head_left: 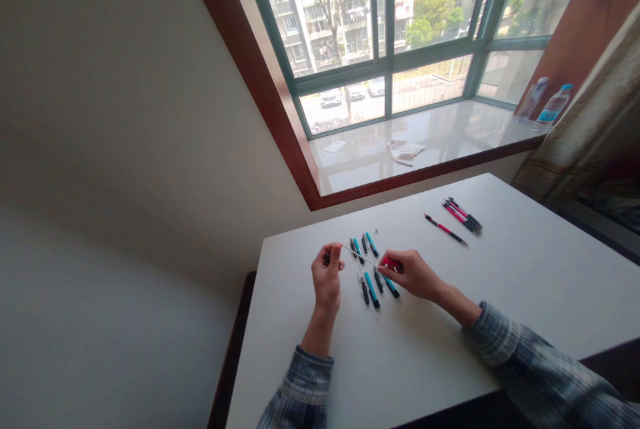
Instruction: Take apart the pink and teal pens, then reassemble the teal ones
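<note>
Between my two hands stretches a thin whitish pen refill [361, 256]. My left hand [327, 276] is closed, pinching the refill's left end, and a small dark piece shows among its fingers. My right hand [413, 274] is closed around a red pen barrel [391, 262], and the refill's other end meets it there. Below and between the hands lie taken-apart pen pieces: teal barrels such as this one [372, 288], dark grip sections such as this one [379, 280], and thin clear or white bits that are hard to make out.
Several red and black pens [463, 217] lie together toward the back right of the white table [525, 269], with one separate red pen [447, 230] beside them. Behind the table, a windowsill [360, 169] holds a crumpled cloth or paper [405, 150] and two plastic bottles [554, 107].
</note>
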`<state>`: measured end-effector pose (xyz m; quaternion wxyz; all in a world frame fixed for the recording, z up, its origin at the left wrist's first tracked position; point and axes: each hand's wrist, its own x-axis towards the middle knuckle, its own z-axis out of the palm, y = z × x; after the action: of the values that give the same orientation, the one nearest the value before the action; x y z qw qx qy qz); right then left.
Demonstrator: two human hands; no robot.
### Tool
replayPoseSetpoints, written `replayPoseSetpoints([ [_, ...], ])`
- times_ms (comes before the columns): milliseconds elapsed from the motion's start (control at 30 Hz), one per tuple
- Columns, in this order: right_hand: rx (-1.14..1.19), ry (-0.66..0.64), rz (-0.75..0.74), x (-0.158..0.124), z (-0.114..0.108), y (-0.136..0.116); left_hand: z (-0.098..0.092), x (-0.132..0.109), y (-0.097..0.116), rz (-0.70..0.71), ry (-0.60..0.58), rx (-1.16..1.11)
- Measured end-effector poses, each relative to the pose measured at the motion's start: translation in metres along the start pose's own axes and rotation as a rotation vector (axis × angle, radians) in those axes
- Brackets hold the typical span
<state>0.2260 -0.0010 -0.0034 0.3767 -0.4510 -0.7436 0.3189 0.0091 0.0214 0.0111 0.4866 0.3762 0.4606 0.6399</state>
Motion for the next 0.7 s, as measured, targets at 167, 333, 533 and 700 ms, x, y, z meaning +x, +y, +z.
replayPoseSetpoints([
  [167,-0.1,0.184,0.089,0.004,-0.013,0.009,-0.012,0.011,0.001,-0.116,0.161,-0.176],
  [333,-0.347,0.266,0.275,0.007,-0.028,0.03,-0.01,0.008,-0.003,-0.183,0.158,-0.179],
  [533,-0.51,0.117,0.449,0.006,-0.024,0.039,-0.004,0.002,-0.004,-0.192,0.066,-0.115],
  [700,-0.515,0.086,0.432,0.006,-0.022,0.036,-0.004,0.002,-0.004,-0.174,0.057,-0.072],
])
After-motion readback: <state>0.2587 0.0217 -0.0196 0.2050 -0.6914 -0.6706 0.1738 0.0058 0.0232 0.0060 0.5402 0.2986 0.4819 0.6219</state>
